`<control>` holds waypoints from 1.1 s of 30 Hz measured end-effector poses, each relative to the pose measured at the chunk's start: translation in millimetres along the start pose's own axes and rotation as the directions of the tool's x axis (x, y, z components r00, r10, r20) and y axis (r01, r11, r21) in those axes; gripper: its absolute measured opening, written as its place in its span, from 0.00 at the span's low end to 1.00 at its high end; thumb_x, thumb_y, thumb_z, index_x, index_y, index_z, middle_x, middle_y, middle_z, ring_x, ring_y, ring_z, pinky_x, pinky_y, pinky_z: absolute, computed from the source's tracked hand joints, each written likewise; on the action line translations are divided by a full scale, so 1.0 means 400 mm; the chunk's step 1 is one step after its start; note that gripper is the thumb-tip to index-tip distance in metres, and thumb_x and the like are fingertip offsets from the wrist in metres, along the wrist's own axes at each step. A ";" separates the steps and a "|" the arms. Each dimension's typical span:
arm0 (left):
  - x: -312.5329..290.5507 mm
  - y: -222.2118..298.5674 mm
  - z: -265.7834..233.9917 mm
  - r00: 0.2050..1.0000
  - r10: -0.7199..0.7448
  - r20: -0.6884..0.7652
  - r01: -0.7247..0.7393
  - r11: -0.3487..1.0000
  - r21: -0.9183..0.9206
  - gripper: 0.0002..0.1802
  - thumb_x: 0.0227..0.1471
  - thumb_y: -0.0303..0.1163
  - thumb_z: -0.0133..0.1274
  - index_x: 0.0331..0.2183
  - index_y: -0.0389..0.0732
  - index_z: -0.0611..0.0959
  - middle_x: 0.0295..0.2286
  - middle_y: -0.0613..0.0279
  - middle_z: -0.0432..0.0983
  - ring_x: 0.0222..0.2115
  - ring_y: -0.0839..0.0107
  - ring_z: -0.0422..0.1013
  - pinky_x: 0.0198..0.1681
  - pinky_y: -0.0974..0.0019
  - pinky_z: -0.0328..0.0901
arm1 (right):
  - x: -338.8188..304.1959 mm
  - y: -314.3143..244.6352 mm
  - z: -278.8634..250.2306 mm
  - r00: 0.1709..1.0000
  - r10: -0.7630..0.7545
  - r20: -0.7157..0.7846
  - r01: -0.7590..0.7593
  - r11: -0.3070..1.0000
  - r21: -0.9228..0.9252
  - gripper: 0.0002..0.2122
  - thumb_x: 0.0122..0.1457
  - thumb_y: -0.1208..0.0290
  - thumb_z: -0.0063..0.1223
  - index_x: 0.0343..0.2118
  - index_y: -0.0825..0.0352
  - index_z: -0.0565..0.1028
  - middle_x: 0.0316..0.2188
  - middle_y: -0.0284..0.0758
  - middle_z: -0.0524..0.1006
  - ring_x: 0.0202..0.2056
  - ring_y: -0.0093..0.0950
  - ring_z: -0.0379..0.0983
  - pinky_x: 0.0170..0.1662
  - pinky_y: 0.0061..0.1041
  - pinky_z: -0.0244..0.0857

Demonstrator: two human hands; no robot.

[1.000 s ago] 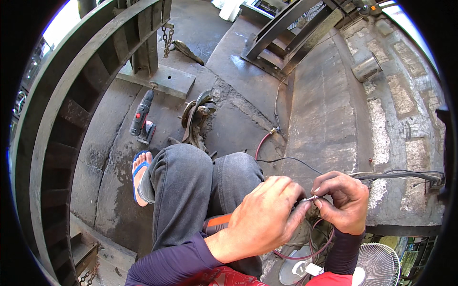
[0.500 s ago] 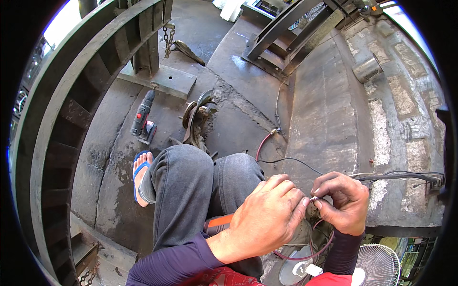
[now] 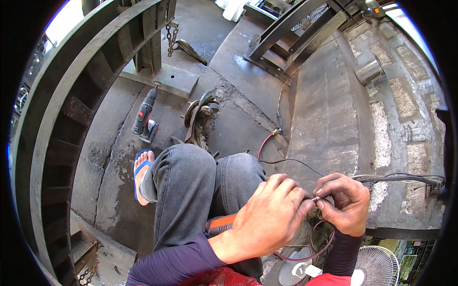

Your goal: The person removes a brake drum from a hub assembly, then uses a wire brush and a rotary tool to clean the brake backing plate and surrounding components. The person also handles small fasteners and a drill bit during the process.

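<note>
My left hand (image 3: 267,219) is closed over an orange-and-dark-grey handheld tool (image 3: 222,223) that lies across my lap. Only the tool's rear end shows; its front is hidden beneath the hand. Thumb and fingertips of my right hand (image 3: 346,200) pinch a small shiny metal piece (image 3: 315,198), right at the tip of my left thumb. Too little of this piece shows to tell its kind. Both hands meet just right of my knees (image 3: 241,174), in front of the stone-like ledge.
A cordless drill (image 3: 145,114) stands on the floor left of a rusty metal part (image 3: 200,112). A large curved steel frame (image 3: 52,124) rises at the left. Cables (image 3: 396,177) and a red hose (image 3: 329,243) run near my right hand; a fan (image 3: 377,267) is behind it.
The small metal piece has turned slightly between my right fingertips. Both hands otherwise keep nearly the same place; the whole view has shifted a little.
</note>
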State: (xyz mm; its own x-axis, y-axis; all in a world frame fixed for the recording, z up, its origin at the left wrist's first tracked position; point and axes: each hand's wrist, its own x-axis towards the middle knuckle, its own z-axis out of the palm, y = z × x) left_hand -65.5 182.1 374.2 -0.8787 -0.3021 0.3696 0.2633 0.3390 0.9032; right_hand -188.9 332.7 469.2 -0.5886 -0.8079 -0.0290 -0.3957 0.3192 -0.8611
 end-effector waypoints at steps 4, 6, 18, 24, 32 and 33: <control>-0.007 0.009 -0.003 0.997 -0.083 -0.007 0.082 0.994 -0.069 0.11 0.59 0.33 0.61 0.37 0.33 0.83 0.36 0.51 0.78 0.45 0.51 0.73 0.50 0.52 0.68 | -0.001 0.000 0.000 1.000 -0.011 0.001 0.010 1.000 0.003 0.13 0.46 0.92 0.58 0.37 0.76 0.80 0.38 0.44 0.81 0.39 0.26 0.79 0.41 0.25 0.76; -0.003 -0.001 -0.002 1.000 -0.026 -0.004 0.026 0.998 -0.050 0.13 0.59 0.34 0.62 0.38 0.34 0.82 0.36 0.51 0.77 0.44 0.51 0.72 0.50 0.53 0.68 | -0.001 0.000 0.001 1.000 -0.014 0.002 0.014 1.000 -0.001 0.13 0.46 0.92 0.58 0.37 0.76 0.80 0.38 0.44 0.81 0.39 0.26 0.79 0.41 0.25 0.76; -0.002 0.003 -0.007 0.998 -0.040 0.049 0.043 0.998 -0.051 0.13 0.59 0.34 0.61 0.40 0.33 0.83 0.38 0.50 0.78 0.47 0.50 0.72 0.53 0.53 0.68 | -0.004 0.001 0.000 1.000 0.000 0.000 0.000 1.000 0.009 0.12 0.47 0.91 0.60 0.36 0.76 0.80 0.38 0.44 0.81 0.39 0.26 0.79 0.41 0.25 0.76; 0.001 -0.003 -0.002 0.999 0.026 0.033 -0.026 1.000 0.002 0.15 0.58 0.34 0.63 0.41 0.33 0.83 0.39 0.49 0.77 0.48 0.48 0.71 0.54 0.52 0.67 | -0.004 0.000 0.002 1.000 0.013 -0.012 -0.013 1.000 0.012 0.11 0.48 0.90 0.61 0.36 0.76 0.80 0.38 0.44 0.81 0.38 0.26 0.79 0.41 0.25 0.76; 0.002 0.000 -0.004 1.000 0.011 0.024 -0.009 0.998 -0.056 0.13 0.58 0.34 0.63 0.37 0.33 0.85 0.38 0.50 0.78 0.50 0.48 0.70 0.56 0.50 0.66 | -0.004 -0.001 0.001 1.000 0.015 -0.017 -0.015 1.000 -0.009 0.11 0.48 0.90 0.61 0.36 0.75 0.80 0.37 0.43 0.81 0.38 0.25 0.79 0.41 0.24 0.75; 0.003 -0.004 -0.004 0.999 0.015 0.035 -0.013 0.998 -0.058 0.13 0.58 0.34 0.62 0.37 0.33 0.85 0.38 0.50 0.78 0.50 0.48 0.70 0.56 0.50 0.66 | -0.003 -0.002 0.002 1.000 0.007 -0.012 -0.008 1.000 -0.017 0.11 0.48 0.90 0.61 0.36 0.75 0.80 0.37 0.43 0.81 0.38 0.25 0.79 0.41 0.24 0.75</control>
State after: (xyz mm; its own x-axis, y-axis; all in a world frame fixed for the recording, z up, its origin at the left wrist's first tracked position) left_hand -66.5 179.8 373.7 -0.8878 -0.2659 0.3757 0.2978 0.2905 0.9094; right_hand -187.2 333.0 469.5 -0.6002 -0.7994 -0.0291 -0.4032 0.3338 -0.8521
